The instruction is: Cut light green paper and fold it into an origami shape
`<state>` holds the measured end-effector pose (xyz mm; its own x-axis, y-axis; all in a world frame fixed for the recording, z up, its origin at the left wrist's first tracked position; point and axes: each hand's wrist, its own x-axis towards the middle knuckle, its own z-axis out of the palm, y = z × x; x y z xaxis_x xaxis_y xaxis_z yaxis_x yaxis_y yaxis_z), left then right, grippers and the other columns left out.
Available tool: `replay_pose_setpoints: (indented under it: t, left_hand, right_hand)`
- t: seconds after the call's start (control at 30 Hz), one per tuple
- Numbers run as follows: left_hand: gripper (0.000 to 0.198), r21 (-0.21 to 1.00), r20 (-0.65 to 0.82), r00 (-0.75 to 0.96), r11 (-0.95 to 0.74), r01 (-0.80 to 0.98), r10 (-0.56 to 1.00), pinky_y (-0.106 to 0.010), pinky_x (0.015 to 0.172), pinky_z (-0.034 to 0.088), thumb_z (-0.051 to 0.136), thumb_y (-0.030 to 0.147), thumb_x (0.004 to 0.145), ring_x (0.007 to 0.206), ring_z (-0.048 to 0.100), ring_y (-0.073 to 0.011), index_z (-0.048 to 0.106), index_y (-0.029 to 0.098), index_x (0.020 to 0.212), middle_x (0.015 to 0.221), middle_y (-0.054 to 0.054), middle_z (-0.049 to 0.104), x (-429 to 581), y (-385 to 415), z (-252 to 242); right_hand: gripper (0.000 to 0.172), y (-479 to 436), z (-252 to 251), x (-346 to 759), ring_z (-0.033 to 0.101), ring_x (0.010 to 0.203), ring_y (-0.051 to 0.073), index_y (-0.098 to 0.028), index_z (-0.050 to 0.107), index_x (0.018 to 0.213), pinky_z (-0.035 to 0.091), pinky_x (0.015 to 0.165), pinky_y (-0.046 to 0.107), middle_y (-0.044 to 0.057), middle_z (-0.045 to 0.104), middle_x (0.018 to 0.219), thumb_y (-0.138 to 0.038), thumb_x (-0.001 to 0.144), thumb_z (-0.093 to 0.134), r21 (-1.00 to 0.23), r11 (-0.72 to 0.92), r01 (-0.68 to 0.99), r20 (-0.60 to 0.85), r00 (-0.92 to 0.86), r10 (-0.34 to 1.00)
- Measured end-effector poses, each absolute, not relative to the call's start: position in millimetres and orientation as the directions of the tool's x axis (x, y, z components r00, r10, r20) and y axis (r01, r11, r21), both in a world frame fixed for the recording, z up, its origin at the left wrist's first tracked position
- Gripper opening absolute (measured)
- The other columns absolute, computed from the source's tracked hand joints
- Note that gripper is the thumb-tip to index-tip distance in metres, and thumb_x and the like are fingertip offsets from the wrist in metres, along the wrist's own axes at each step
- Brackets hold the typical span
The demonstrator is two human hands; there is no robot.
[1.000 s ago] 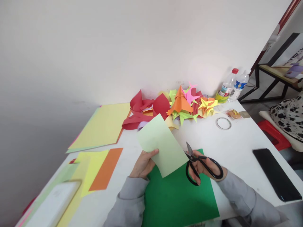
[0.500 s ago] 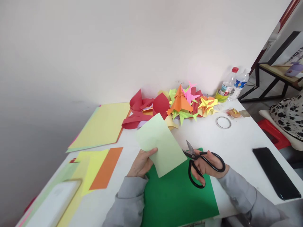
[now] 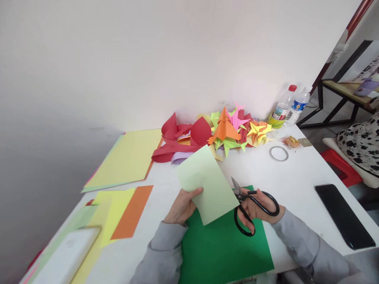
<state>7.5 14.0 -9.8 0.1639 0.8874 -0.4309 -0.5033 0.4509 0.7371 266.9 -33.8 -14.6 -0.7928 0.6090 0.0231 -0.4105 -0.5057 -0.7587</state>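
Left fingers [image 3: 196, 192]: closed on the pale sheet [image 3: 207, 185], thumb flat on its face; the other fingertips are behind it, so I can't see how they lie.
Right fingers [image 3: 248, 228]: curled around the scissors [image 3: 242, 197], one low at the near loop, the others by the far loop.
Left hand [image 3: 179, 207]: I have it at the sheet's lower left edge.
Right hand [image 3: 260, 207]: I have it just right of the sheet, palm partly up.
Blades: parted; one points up beside the sheet's right edge, the other I can't make out. Whether they bite the paper, I can't tell.
Pale sheet: tilted, held above the table [image 3: 296, 177], partly over the green sheet [image 3: 226, 252].
Left side: yellow stack [image 3: 127, 157] near the wall; closer to me, orange strip [image 3: 132, 213] on yellow paper [image 3: 103, 236], and a white slab [image 3: 69, 250].
Back: red paper [image 3: 201, 132] beside an orange fold [image 3: 224, 128] and a yellow star [image 3: 259, 132].
Right side: two bottles [image 3: 281, 112], tape ring [image 3: 278, 160], packet [image 3: 290, 142], black phone [image 3: 345, 217].
Beyond: red stool [image 3: 343, 167] and someone's patterned clothing [image 3: 359, 144].
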Motion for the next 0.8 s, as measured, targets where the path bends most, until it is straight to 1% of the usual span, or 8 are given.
replay_pose_setpoints:
  t: [0.2, 0.43, 0.53, 0.63, 0.8]
  left_hand:
    - [0.072, 0.744, -0.435, 0.151, 0.449, -0.494, 0.888, -0.038, 0.092, 0.052, 0.08, 0.014, 0.059, 0.098, 0.066, -0.0287, 0.054, 0.018, 0.125, 0.101, -0.01, 0.072, 10, 14, -6]
    - [0.072, 0.742, -0.433, 0.107, 0.421, -0.521, 0.895, -0.038, 0.092, 0.052, 0.079, 0.012, 0.059, 0.099, 0.066, -0.028, 0.054, 0.019, 0.126, 0.102, -0.009, 0.072, 8, 15, -6]
    - [0.073, 0.748, -0.422, 0.093, 0.404, -0.526, 0.902, -0.037, 0.092, 0.053, 0.079, 0.013, 0.059, 0.099, 0.066, -0.0278, 0.053, 0.019, 0.126, 0.103, -0.009, 0.072, 5, 17, -9]
    - [0.072, 0.747, -0.428, 0.118, 0.425, -0.512, 0.896, -0.038, 0.092, 0.052, 0.079, 0.014, 0.059, 0.099, 0.066, -0.0285, 0.053, 0.019, 0.126, 0.104, -0.01, 0.071, 3, 17, -10]
    - [0.073, 0.746, -0.43, 0.153, 0.446, -0.495, 0.89, -0.039, 0.093, 0.051, 0.08, 0.015, 0.059, 0.097, 0.066, -0.0283, 0.053, 0.018, 0.127, 0.104, -0.01, 0.071, 6, 15, -8]
  right_hand:
    - [0.081, -35, -10, 264, 0.051, 0.042, 0.011, -0.022, 0.029, 0.133, 0.035, 0.042, 0.023, 0.004, 0.064, 0.074, -0.08, 0.076, 0.031, -0.792, -0.455, -0.407, 0.014, -0.758, 0.652]
    - [0.082, -35, -2, 263, 0.05, 0.042, 0.011, -0.021, 0.03, 0.133, 0.036, 0.042, 0.023, 0.005, 0.064, 0.076, -0.079, 0.075, 0.034, -0.819, -0.379, -0.43, 0.048, -0.71, 0.702]
    - [0.08, -34, -2, 263, 0.05, 0.041, 0.011, -0.021, 0.032, 0.131, 0.035, 0.041, 0.022, 0.004, 0.065, 0.075, -0.079, 0.076, 0.034, -0.81, -0.37, -0.455, 0.077, -0.708, 0.702]
    - [0.076, -34, -3, 264, 0.051, 0.043, 0.011, -0.021, 0.032, 0.131, 0.035, 0.042, 0.022, 0.006, 0.066, 0.078, -0.076, 0.079, 0.034, -0.811, -0.356, -0.464, 0.104, -0.713, 0.693]
    - [0.08, -35, -6, 265, 0.05, 0.043, 0.011, -0.022, 0.03, 0.133, 0.035, 0.043, 0.022, 0.006, 0.066, 0.078, -0.077, 0.077, 0.035, -0.811, -0.392, -0.433, 0.063, -0.732, 0.678]
